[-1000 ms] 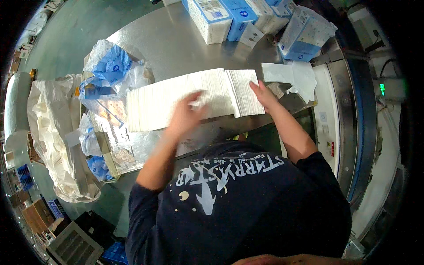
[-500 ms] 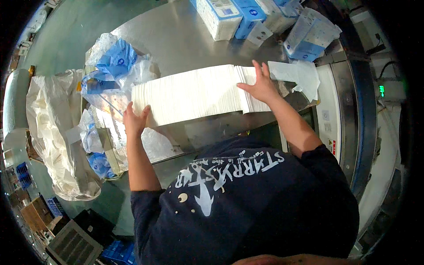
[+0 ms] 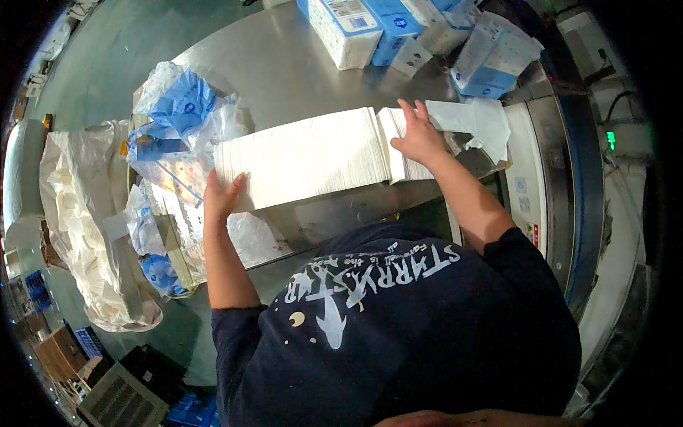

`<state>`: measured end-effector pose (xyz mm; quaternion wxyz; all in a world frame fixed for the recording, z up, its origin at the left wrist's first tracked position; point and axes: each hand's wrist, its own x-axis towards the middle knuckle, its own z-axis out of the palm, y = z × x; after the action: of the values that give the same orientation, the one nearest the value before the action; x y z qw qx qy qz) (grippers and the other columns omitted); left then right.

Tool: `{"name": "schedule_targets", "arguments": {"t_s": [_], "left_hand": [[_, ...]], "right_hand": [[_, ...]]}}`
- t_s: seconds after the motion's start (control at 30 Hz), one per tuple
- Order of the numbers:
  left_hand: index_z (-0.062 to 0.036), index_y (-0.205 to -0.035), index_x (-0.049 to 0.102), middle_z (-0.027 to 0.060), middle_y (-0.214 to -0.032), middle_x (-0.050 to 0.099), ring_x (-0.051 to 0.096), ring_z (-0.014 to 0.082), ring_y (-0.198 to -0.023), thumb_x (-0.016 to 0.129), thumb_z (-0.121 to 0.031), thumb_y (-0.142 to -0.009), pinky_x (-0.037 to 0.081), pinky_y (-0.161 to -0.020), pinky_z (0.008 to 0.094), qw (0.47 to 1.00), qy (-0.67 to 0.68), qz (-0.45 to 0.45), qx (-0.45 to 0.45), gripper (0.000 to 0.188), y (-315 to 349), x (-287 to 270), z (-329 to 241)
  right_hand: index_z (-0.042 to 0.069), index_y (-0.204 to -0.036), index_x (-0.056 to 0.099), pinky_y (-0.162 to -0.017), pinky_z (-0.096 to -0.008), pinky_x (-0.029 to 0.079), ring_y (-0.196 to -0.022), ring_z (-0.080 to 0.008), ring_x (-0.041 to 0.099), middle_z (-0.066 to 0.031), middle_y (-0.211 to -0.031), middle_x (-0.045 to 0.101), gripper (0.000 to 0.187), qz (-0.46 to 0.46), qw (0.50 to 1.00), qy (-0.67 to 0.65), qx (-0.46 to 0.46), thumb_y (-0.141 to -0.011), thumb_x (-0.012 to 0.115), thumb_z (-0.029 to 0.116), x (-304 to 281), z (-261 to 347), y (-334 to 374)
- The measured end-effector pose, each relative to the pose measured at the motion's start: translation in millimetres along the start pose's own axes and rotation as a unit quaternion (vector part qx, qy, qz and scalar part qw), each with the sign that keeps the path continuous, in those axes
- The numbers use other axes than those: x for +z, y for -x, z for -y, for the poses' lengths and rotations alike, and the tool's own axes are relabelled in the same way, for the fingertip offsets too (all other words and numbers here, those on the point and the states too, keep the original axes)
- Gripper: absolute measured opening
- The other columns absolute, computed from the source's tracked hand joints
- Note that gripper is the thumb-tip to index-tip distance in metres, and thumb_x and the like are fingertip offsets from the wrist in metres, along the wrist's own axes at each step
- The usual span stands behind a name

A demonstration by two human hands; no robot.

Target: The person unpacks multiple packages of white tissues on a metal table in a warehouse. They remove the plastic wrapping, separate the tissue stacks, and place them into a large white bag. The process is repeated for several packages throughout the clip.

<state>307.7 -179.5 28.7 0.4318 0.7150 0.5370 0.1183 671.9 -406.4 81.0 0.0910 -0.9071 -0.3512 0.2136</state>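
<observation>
A long row of thin white folded tissues [image 3: 302, 158], packed on edge, lies across the metal table in front of me. My left hand [image 3: 224, 193] is closed around its left end, with the thumb on the near side. At the right end, a smaller block of the same tissues [image 3: 400, 139] stands apart from the row by a narrow gap. My right hand [image 3: 421, 139] grips this block, its thumb at the gap and its fingers over the top and far side. The right fingertips are partly hidden.
Blue-and-white tissue packs [image 3: 395, 32] stand at the back right of the metal table [image 3: 284, 71]. Crumpled blue and clear plastic wrap [image 3: 186, 107] lies to the left. A large white sack [image 3: 92, 235] is farther left. White paper scraps [image 3: 484, 124] lie beside a machine panel [image 3: 528, 178].
The gap between the small right block and the long row has widened a little. My right thumb has shifted toward the block, and the right fingers have drawn in.
</observation>
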Motion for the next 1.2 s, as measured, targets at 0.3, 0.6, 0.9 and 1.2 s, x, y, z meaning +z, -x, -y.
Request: {"name": "schedule_targets", "arguments": {"t_s": [0.3,0.6,0.9,1.2], "left_hand": [[0.0041,-0.131,0.036,0.0277,-0.111,0.058,0.058,0.0408,-0.102,0.070,-0.041,-0.075,0.047,-0.086,0.0426,0.994,-0.100,0.031,0.035,0.079,6,18,-21],[-0.0017,-0.127,0.043,0.0227,-0.120,0.052,0.049,0.0354,-0.113,0.070,-0.031,-0.074,0.040,-0.094,0.0442,0.904,-0.306,-0.123,0.273,0.066,19,47,-97],[-0.0115,-0.126,0.049,0.0128,-0.116,0.057,0.053,0.0318,-0.110,0.068,-0.035,-0.074,0.036,-0.095,0.0493,0.877,-0.300,0.164,0.339,0.061,-14,186,-192],[-0.0127,-0.125,0.051,0.0111,-0.114,0.058,0.054,0.0301,-0.107,0.066,-0.037,-0.076,0.034,-0.095,0.0462,0.872,-0.287,0.172,0.359,0.057,-17,177,-182]], "right_hand": [[0.026,-0.140,0.028,-0.091,-0.0446,0.046,-0.117,-0.0431,0.045,-0.0185,-0.148,0.015,0.088,0.023,0.992,0.103,-0.069,-0.065,0.074,0.032,1,44,-3],[0.026,-0.139,0.030,-0.091,-0.0478,0.046,-0.120,-0.0450,0.042,-0.0187,-0.148,0.013,0.091,0.037,0.990,0.093,-0.098,-0.062,0.077,0.035,5,27,3],[0.025,-0.139,0.031,-0.093,-0.0481,0.044,-0.118,-0.0465,0.042,-0.0170,-0.147,0.014,0.093,0.009,0.990,0.069,-0.122,-0.059,0.078,0.028,9,12,11],[0.024,-0.138,0.034,-0.089,-0.0458,0.047,-0.110,-0.0442,0.049,-0.0176,-0.147,0.014,0.086,0.018,0.991,0.065,-0.113,-0.062,0.075,0.025,6,-2,6]]}}
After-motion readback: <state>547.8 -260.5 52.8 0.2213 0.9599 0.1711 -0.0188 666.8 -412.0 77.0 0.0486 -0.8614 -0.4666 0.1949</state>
